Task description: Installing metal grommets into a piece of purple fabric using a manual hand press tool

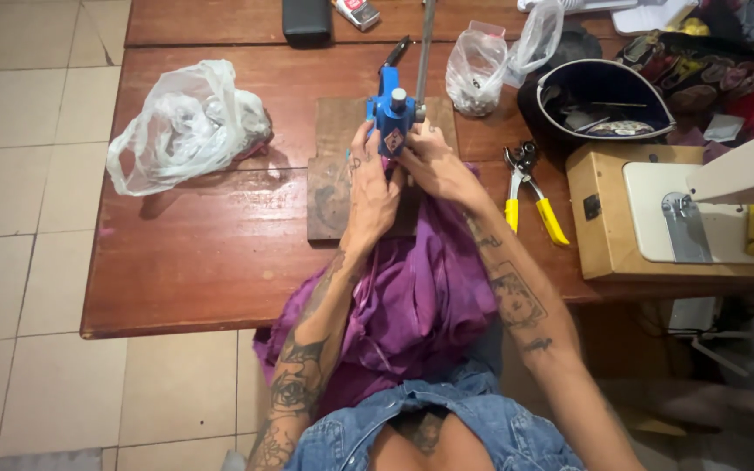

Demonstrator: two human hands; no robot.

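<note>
On the far left of the wooden table (185,262) we see a crumpled clear plastic bag (187,124), lying well apart from our work and out of the way. In front of us a dark wooden board (329,187) carries a blue hand press (391,118), likely so its base has something firm beneath it. Our left hand (368,187) is wrapped around the press body, steadying it. The purple fabric (416,296) runs from our lap up under the press head. Our right hand (429,161) is closed on the fabric just beside the press, holding the cloth in place under the tool. Further right lie yellow-handled pliers (530,192), within easy reach, and a sewing machine (717,209) stands at the table's edge.
</note>
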